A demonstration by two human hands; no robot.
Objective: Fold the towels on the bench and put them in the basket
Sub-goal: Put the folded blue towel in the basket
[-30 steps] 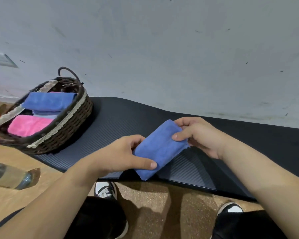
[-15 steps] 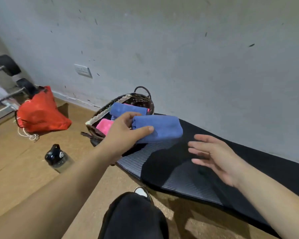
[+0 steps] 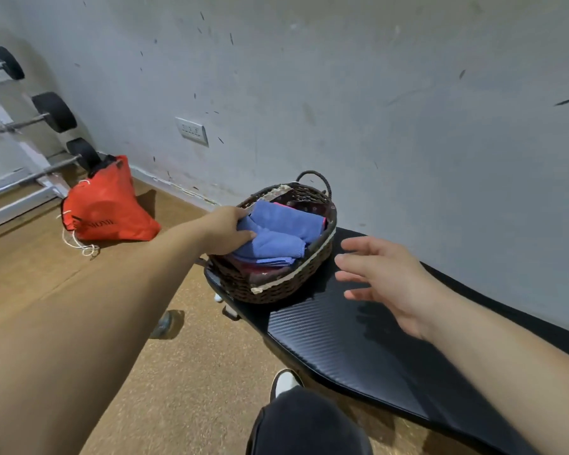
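A dark wicker basket (image 3: 278,287) stands on the left end of the black padded bench (image 3: 352,336). My left hand (image 3: 225,233) reaches into the basket and grips the near end of a folded blue towel (image 3: 271,246), which lies on top of the pile. Behind it lies another folded blue towel (image 3: 289,218), with a pink edge showing at its right. My right hand (image 3: 385,277) hovers over the bench just right of the basket, fingers spread, holding nothing.
An orange drawstring bag (image 3: 107,208) lies on the cork floor by the wall. Barbells on a rack (image 3: 46,116) fill the far left. A water bottle (image 3: 165,323) lies on the floor under my left arm. My knee (image 3: 309,425) is at the bottom.
My left hand carried the folded blue towel from the bench into the basket. My right hand let go of it and now hangs open over the bench. The view swung left.
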